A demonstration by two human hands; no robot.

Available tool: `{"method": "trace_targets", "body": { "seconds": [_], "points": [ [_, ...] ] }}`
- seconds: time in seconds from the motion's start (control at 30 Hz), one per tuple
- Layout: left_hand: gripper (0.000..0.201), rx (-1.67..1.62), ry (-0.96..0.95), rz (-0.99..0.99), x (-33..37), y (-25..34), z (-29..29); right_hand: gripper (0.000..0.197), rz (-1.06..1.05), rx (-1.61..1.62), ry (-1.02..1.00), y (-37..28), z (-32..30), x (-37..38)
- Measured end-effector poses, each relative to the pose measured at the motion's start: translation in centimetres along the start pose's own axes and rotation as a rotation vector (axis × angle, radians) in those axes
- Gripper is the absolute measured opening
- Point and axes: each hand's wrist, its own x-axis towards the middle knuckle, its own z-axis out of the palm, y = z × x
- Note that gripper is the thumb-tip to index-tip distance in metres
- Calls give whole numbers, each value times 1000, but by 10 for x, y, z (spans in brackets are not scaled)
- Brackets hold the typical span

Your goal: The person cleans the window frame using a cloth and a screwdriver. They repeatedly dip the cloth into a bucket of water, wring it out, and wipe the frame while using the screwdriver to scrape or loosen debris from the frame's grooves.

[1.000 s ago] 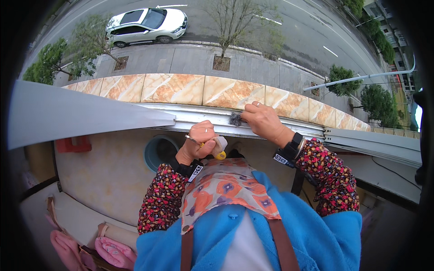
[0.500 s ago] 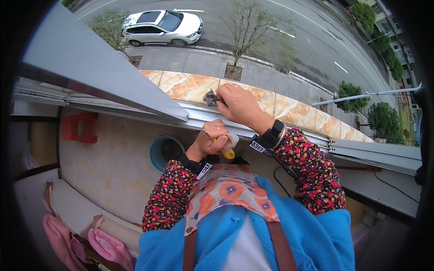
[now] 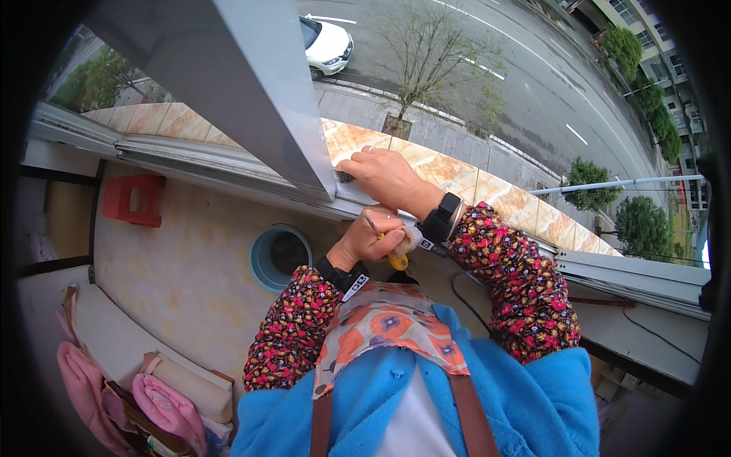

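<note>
My right hand (image 3: 388, 179) reaches over the window track with its fingers closed on a dark grey scouring pad (image 3: 345, 177). The pad sits against the lower end of the grey window sash (image 3: 293, 114), mostly covered by my fingers. Nearer my body, my left hand (image 3: 371, 238) is closed round a yellow-handled tool (image 3: 398, 262) with a thin metal rod showing by the fingers. A pale, worn piece (image 3: 411, 239) sticks out beside that hand; whether it belongs to the tool, I cannot tell.
Beyond the metal window track (image 3: 228, 169) lies a marbled tile ledge (image 3: 457, 179), with the street far below. Inside, a blue bucket (image 3: 257, 257) and a red stool (image 3: 154, 201) stand on the floor. Pink fabric items (image 3: 169, 407) lie at the lower left.
The window sash edge now stands farther right in view, covering the car's rear. My right hand and the pad have shifted slightly left to the sash end; my left hand moved slightly right.
</note>
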Motion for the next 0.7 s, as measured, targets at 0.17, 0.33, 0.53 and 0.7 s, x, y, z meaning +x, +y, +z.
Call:
{"method": "trace_targets", "body": {
  "seconds": [0.17,0.33,0.53,0.7],
  "points": [
    [27,12,3,7,1,0,0,5,-30,40,-27,3,-4,-4],
    [26,31,1,-9,1,1,-1,5,34,28,-32,5,6,0],
    [33,53,-30,-84,-1,-2,-1,10,0,10,-70,6,4,-6],
    [28,108,-17,-15,1,-4,-5,13,49,23,-137,15,-19,-51]
  ]
}}
